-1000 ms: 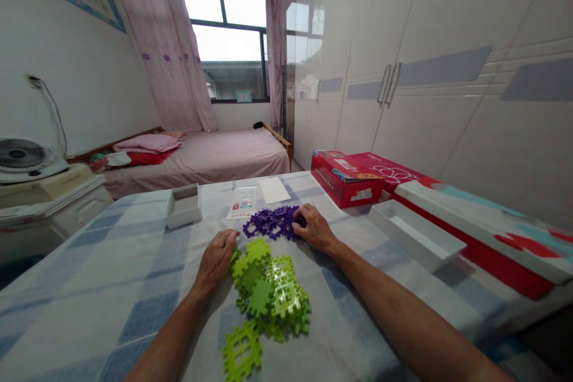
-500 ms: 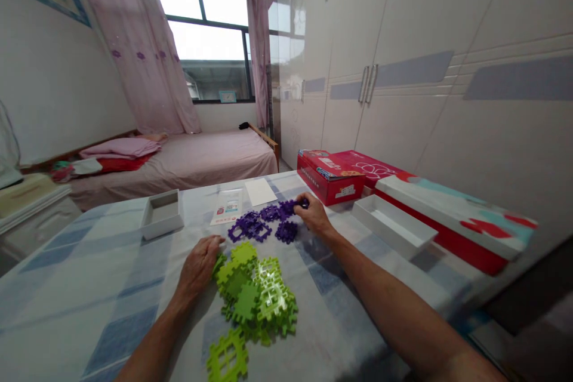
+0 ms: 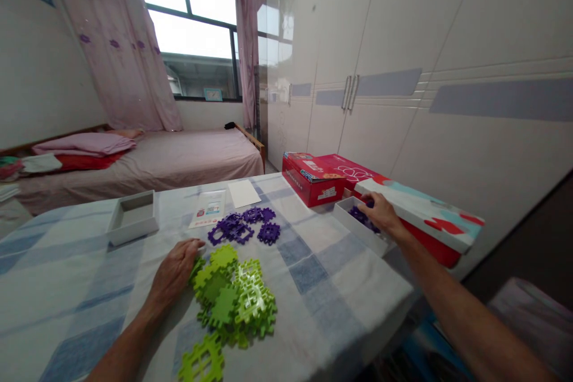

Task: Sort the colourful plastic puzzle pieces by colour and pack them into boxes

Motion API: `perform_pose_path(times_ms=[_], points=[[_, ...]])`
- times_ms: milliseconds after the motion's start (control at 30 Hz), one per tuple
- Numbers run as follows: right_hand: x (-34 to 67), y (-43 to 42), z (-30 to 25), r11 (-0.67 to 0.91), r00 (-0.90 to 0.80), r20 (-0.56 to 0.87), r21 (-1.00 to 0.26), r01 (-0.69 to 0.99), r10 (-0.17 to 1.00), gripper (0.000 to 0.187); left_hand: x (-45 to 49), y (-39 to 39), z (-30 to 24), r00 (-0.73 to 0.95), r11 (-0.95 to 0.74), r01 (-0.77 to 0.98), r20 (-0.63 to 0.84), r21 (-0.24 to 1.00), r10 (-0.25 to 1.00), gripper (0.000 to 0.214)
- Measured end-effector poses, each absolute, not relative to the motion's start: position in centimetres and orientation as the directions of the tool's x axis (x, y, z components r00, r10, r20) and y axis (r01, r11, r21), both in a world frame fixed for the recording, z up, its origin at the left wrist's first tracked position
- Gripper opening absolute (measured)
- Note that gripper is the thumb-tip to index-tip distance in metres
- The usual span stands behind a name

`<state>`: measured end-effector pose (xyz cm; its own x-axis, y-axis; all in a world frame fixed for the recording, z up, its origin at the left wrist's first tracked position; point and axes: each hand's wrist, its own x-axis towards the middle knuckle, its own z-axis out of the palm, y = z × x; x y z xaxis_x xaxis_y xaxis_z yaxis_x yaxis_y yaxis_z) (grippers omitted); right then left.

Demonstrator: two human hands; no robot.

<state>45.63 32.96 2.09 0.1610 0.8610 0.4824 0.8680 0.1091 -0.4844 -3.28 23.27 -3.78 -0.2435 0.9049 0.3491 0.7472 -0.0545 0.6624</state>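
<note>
My right hand [image 3: 379, 210] is over the long white box [image 3: 380, 245] at the right, its fingers closed on a purple plastic interlocking piece [image 3: 364, 219] partly down inside it. The fingers hide some of the purple. My left hand [image 3: 176, 262] lies on the cloth with its fingers stretched out, their tips touching or very near the edge of a pile of green interlocking pieces [image 3: 226, 304]. Behind that pile lies a loose group of purple pieces [image 3: 230, 228]. A single light green piece [image 3: 202, 361] sits at the pile's front.
A second white box [image 3: 154, 224] stands at the left. A clear printed packet [image 3: 208, 209] and a white card [image 3: 244, 193] lie behind the purple group. Red boxes [image 3: 313, 188] line the right edge, beside the wardrobe. The checked tablecloth [image 3: 308, 274] covers the table.
My right hand has moved right from the purple group to the long white box, carrying purple. My left hand stays beside the green pile. The view has turned to the right.
</note>
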Motion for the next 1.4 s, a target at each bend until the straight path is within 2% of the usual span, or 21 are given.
perform_pose_path(times_ms=[100,200,300,367,500,733,867,967,1167,1400], points=[[45.9,31.8,1.3,0.098,0.11,0.414,-0.448,0.889,0.904,0.037,-3.2,23.2,-3.7,-0.251,-0.05,0.748,0.351,0.662,0.902,0.043],[44.8,30.6,1.1,0.118,0.083,0.467,-0.385,0.915,0.88,0.036,-3.1,23.2,-3.6,-0.239,-0.052,0.75,0.343,0.659,0.908,0.045],[41.7,30.0,1.3,0.308,-0.071,0.562,-0.339,0.889,0.824,0.03,-2.9,23.0,-3.5,-0.231,-0.048,0.746,0.326,0.664,0.917,0.048],[38.2,30.1,1.5,0.464,-0.213,0.574,-0.335,0.82,0.79,0.03,-2.8,23.0,-3.4,-0.229,-0.049,0.741,0.321,0.67,0.919,0.05],[28.8,30.7,1.7,0.672,-0.49,0.492,-0.319,0.668,0.72,0.043,-2.6,22.9,-3.3,-0.217,-0.054,0.737,0.312,0.673,0.925,0.05],[14.1,33.6,0.6,0.8,-0.746,0.293,-0.166,0.577,0.599,0.058,-2.6,23.0,-3.2,-0.223,-0.057,0.728,0.314,0.683,0.923,0.049],[11.7,35.2,-1.0,0.77,-0.751,0.169,-0.165,0.616,0.638,0.059,-2.7,23.0,-3.4,-0.219,-0.076,0.72,0.33,0.69,0.918,0.047],[13.1,36.0,-1.8,0.725,-0.707,0.159,-0.176,0.666,0.689,0.053,-2.7,23.1,-3.5,-0.23,-0.072,0.72,0.335,0.69,0.914,0.047],[19.2,36.0,-2.0,0.632,-0.593,0.233,-0.165,0.757,0.771,0.044,-2.9,23.2,-3.9,-0.202,-0.096,0.727,0.345,0.68,0.917,0.048],[23.8,34.5,-3.1,0.591,-0.486,0.388,-0.223,0.775,0.783,0.036,-3.0,23.3,-4.1,-0.21,-0.087,0.734,0.347,0.673,0.914,0.048]])
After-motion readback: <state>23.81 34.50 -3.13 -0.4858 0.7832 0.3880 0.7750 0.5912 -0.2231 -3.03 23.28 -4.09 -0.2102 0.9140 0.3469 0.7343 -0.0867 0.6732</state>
